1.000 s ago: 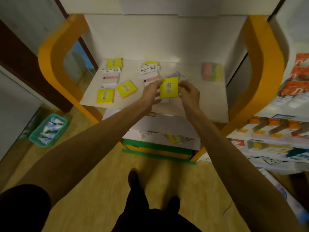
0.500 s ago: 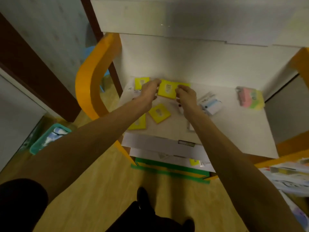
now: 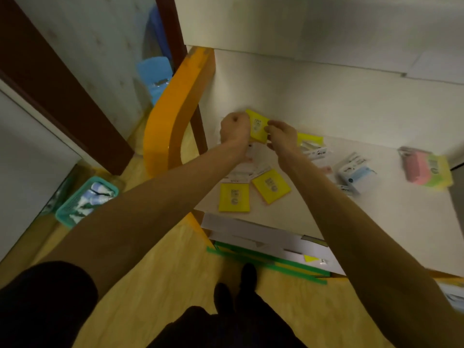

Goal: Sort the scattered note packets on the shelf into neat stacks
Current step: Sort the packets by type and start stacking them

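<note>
Both hands hold one yellow note packet [image 3: 258, 126] at the back left corner of the white shelf [image 3: 391, 222]. My left hand [image 3: 234, 129] grips its left edge with curled fingers and my right hand [image 3: 282, 136] pinches its right edge. Two more yellow packets [image 3: 234, 197] [image 3: 271, 186] lie flat near the shelf's front left. White packets [image 3: 242, 175] lie between them and my arms. Another yellow packet [image 3: 310, 139] sits behind my right hand, with white packets [image 3: 315, 150] on it. Pale blue packets [image 3: 356, 177] and a pink, green and yellow stack [image 3: 426, 169] lie to the right.
An orange shelf side panel [image 3: 173, 114] curves up on the left. White lower shelves [image 3: 251, 234] with a green edge jut out below. A teal basket [image 3: 85, 200] stands on the wooden floor at left, a blue stool [image 3: 155, 76] behind the panel. My feet [image 3: 236, 287] stand below.
Both hands have carried the yellow packet from the middle of the shelf to its back left corner. The view has swung left and down, so the shelf now sits to the right.
</note>
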